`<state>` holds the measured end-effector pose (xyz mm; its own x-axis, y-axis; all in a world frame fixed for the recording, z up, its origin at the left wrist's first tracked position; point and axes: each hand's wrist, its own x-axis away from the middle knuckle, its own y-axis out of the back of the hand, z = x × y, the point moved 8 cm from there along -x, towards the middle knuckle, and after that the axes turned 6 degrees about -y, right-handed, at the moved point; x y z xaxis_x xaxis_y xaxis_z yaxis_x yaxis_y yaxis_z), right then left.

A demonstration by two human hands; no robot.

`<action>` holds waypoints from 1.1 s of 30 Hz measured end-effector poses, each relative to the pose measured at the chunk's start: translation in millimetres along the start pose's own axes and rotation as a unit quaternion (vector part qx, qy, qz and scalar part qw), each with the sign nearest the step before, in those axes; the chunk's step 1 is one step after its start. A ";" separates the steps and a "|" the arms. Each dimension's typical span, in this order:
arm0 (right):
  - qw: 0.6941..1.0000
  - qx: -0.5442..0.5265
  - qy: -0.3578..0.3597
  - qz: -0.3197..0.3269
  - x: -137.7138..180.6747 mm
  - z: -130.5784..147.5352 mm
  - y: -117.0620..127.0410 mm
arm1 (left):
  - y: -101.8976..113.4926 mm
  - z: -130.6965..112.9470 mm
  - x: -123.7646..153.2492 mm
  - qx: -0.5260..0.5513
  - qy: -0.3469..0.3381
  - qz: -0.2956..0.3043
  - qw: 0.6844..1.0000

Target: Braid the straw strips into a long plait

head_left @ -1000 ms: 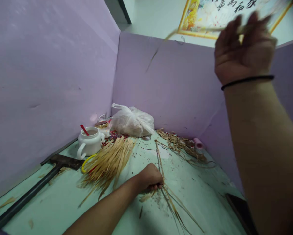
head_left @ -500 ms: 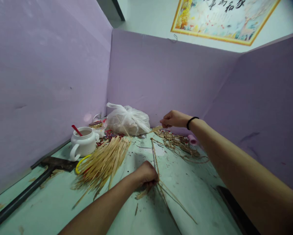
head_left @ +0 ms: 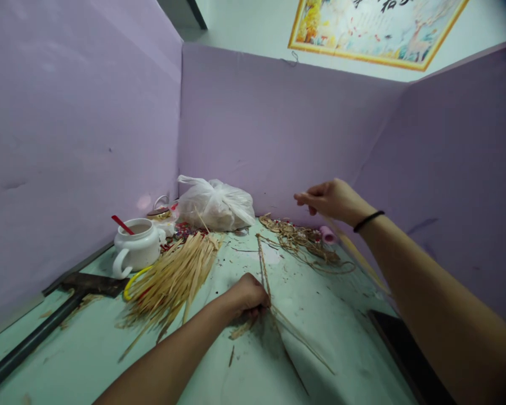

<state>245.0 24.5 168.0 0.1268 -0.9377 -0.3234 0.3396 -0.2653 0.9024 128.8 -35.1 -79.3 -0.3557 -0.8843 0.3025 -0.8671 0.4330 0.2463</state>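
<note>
Low over the table, my left hand (head_left: 250, 295) is closed around a thin twisted straw cord (head_left: 265, 273). The cord runs away from me on the tabletop, and its loose strands (head_left: 305, 340) trail from the fist toward the near right. My right hand (head_left: 331, 199), with a black band at the wrist, is raised above the far right of the table, fingers pinched. A pale straw strip (head_left: 362, 259), blurred, hangs from under this hand and passes behind the forearm. To the left of my left hand lies a bundle of flat straw strips (head_left: 180, 275).
A white cup (head_left: 138, 247) with a red stick stands at left, beside a black-handled scraper (head_left: 45, 326). Behind are a tied white plastic bag (head_left: 216, 205) and a tangle of straw cord (head_left: 305, 242) near a pink roll (head_left: 327, 235). Purple panels (head_left: 278, 129) enclose the table.
My right hand has moved right and up, and the straw strip has swung from its left to below its right side. My left hand stays on the cord. The view has shifted slightly.
</note>
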 end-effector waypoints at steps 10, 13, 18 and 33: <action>0.975 -0.056 -0.006 0.213 114.7 -40.7 -163.2 | -3.0 -1.2 -3.0 0.028 -0.033 0.019 0.999; 0.970 -0.104 -0.005 0.219 123.7 -41.0 -171.3 | -2.3 -1.2 -3.9 0.026 -0.040 0.013 0.999; 0.942 -0.192 -0.020 0.276 131.9 -40.2 -180.2 | -2.0 -0.7 -4.1 0.036 -0.036 0.010 0.999; 0.755 -0.472 -0.267 0.368 148.2 -44.0 -200.4 | -4.2 -5.1 -1.9 0.025 -0.046 0.028 0.998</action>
<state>236.8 -51.5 -73.3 0.2964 -0.7767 0.5558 0.9058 0.4131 0.0942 135.0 -34.4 -76.2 -0.4325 -0.8723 0.2280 -0.8608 0.4747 0.1837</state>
